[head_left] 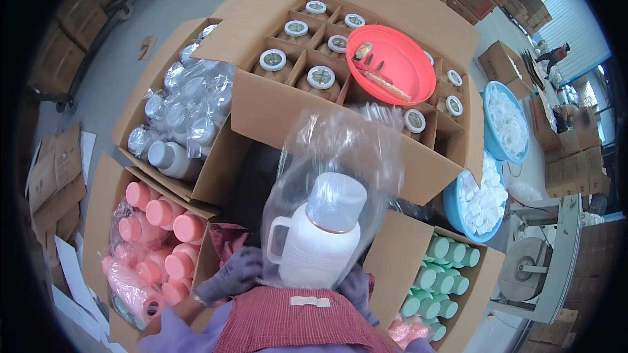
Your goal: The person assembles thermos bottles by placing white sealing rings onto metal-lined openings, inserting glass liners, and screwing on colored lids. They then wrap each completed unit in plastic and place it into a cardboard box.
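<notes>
Now left hand (239, 270) and right hand (356, 286), both grips unclear, flank one white jug (315, 248) in one bag (314, 140).

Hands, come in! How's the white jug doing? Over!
Left hand and right hand at lower sides of clear bag. White jug inside. Open carton of white-lidded jars close beyond.

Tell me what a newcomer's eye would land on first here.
Probably the white jug in a clear plastic bag, low centre between the left hand and right hand. Next, the round red tray on the divided carton beyond, then the pink bottles in a box at lower left.
</notes>
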Demonstrator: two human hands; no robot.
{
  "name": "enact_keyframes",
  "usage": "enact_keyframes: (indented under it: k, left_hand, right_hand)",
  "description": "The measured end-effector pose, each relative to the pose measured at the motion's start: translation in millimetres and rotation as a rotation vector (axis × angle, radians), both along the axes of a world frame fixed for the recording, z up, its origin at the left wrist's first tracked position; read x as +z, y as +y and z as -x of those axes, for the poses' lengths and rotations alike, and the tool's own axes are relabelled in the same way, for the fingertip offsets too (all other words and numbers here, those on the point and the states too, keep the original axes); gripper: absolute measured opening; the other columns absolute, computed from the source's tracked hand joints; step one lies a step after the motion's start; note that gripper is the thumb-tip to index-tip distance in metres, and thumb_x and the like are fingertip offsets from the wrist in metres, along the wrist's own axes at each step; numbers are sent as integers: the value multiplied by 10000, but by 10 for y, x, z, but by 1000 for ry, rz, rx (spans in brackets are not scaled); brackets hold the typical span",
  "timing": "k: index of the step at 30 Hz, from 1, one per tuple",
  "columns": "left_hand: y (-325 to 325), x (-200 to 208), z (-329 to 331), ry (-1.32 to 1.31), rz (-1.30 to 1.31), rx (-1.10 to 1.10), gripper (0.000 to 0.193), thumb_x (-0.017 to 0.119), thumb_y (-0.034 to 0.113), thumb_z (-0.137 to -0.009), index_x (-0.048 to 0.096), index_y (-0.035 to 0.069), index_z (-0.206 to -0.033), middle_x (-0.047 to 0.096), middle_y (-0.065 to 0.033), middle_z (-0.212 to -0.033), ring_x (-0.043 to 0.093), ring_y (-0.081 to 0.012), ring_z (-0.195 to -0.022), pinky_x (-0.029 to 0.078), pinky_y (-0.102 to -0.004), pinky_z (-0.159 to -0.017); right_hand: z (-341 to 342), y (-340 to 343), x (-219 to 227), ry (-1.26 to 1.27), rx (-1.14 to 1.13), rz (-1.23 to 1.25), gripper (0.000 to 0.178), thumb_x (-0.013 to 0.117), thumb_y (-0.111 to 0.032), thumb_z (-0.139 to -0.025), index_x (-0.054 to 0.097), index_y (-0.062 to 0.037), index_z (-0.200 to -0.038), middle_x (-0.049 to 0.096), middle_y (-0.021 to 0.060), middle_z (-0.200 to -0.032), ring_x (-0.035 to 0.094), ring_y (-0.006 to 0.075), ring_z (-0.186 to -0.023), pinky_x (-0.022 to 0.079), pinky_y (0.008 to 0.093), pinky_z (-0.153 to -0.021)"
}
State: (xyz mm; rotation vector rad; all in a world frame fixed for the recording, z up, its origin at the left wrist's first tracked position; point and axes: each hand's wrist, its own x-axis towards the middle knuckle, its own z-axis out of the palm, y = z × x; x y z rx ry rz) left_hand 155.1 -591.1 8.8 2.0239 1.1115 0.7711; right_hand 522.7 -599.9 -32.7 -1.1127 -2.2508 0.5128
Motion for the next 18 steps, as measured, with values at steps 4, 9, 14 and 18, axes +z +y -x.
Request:
enact_keyframes:
  k: [4, 9, 14, 18]
  left_hand:
    - [261, 484, 250, -440, 597, 133, 323, 680, 136, -864, 610, 55, -1169, 621, -115, -1089, 597, -285, -1058, 461, -417, -972]
    - [742, 441, -297, 23, 265, 301, 408, 632, 150, -892, 559, -6, -1261, 656, -114, -1058, 600, -188, -1056, 474, -346, -938]
    - [-173, -84, 460, -723, 625, 289, 389, 614, 201, -947, 592, 9, -1285, 684, -114, -1124, 622, -160, -1011, 495, -312, -912]
    - [-1319, 139, 499, -1540, 824, 935, 445, 578, 16, -849, 568, 20, -1294, 642, -134, -1208, 630, -267, -1107, 542, -438, -946]
  right_hand:
    - [-188, -161, -91, -178, 207, 125, 235, 601, -240, -795, 687, -154, -996, 610, 73, -1100, 527, 345, -1128, 398, 536, -1000]
    - [-266, -120, -2, -229, 265, 242, 293, 625, -246, -782, 710, -111, -1028, 644, 95, -1125, 554, 352, -1136, 412, 520, -976]
    - [251, 284, 417, -54, 226, 521, 312, 678, -247, -758, 699, -53, -1002, 660, 133, -1042, 613, 357, -1020, 474, 476, -893]
    - [1573, 950, 1015, 140, 677, 126, 267, 674, -191, -786, 665, -4, -976, 639, 192, -1087, 615, 370, -956, 506, 453, -866]
